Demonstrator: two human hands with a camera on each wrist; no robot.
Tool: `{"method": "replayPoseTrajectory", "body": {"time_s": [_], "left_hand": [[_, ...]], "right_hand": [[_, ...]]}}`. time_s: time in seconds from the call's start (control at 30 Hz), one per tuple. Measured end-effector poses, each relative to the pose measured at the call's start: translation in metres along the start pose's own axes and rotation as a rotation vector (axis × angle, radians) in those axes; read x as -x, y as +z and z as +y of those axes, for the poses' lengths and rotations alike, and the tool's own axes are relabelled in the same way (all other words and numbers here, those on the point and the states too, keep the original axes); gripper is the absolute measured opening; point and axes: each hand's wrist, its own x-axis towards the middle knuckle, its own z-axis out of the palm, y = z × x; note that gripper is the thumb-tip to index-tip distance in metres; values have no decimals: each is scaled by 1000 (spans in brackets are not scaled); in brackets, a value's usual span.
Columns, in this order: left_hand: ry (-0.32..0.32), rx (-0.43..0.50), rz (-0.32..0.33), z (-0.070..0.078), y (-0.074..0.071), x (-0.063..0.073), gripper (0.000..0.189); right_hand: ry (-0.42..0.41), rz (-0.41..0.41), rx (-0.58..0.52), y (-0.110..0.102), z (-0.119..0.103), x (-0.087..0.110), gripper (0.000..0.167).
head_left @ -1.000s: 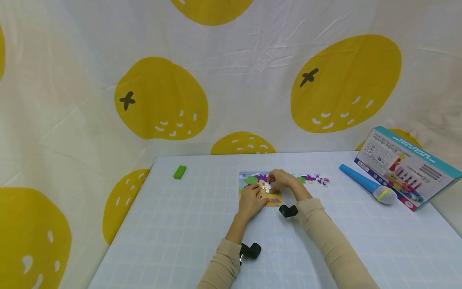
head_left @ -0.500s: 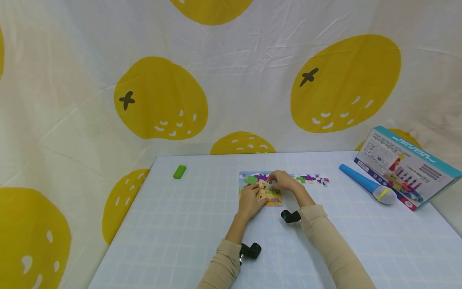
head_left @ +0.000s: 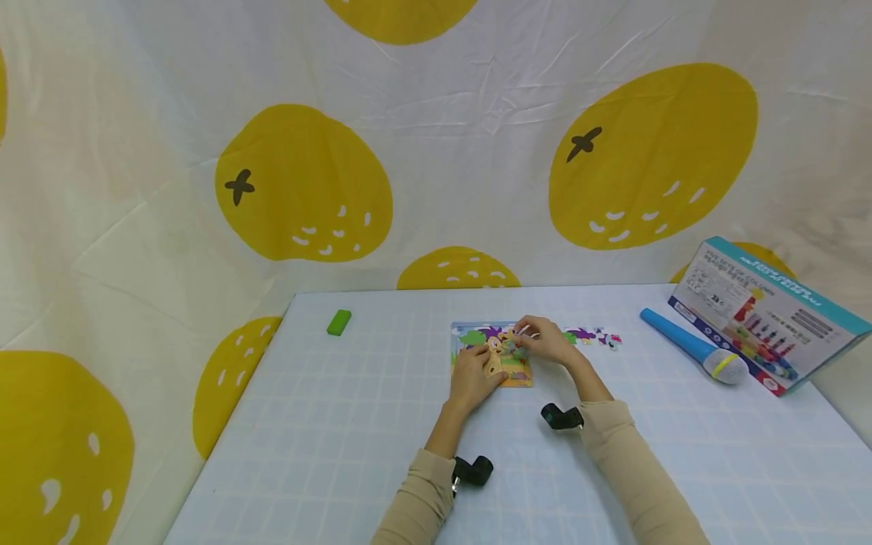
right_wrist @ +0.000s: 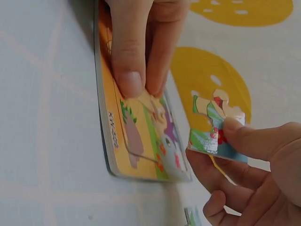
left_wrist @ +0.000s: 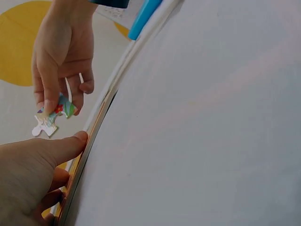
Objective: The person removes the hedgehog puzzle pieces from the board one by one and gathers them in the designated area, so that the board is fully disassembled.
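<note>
A colourful jigsaw puzzle board [head_left: 523, 376] lies on the table, with a cartoon animal pictured on it. My left hand [head_left: 470, 376] rests on its left part, and the thumb and fingertips press on the picture in the right wrist view. Just above the board's right side, my right hand [head_left: 545, 341] pinches a puzzle piece [right_wrist: 212, 123] between thumb and fingers. That puzzle piece [left_wrist: 51, 120] hangs tilted and apart from the board in the left wrist view. Loose puzzle pieces [head_left: 581, 335] lie in a row to the right of the board, partly hidden by the right hand.
A green block [head_left: 339, 323] lies at the back left of the table. On the right are a blue toy microphone [head_left: 688, 342] and a printed box [head_left: 770, 314], which leans tilted. A cloth with yellow fruit shapes hangs behind the table.
My right hand has lifted the puzzle piece off the board and moved slightly right, turning it. The left hand stays in place on the board.
</note>
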Motion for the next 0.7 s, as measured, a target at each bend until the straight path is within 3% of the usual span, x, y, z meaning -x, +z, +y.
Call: {"method": "replayPoseTrajectory", "body": {"time_s": [0.13, 0.43, 0.7], "left_hand": [[-4, -1, -1, 1, 0, 0, 52], [2, -18, 5, 1, 0, 0, 53], [5, -10, 12, 0, 0, 1, 53]], "right_hand": [[25, 2, -42, -11, 7, 14, 16], [176, -20, -74, -49, 32, 53, 26], [332, 118, 33, -77, 53, 89, 39]]}}
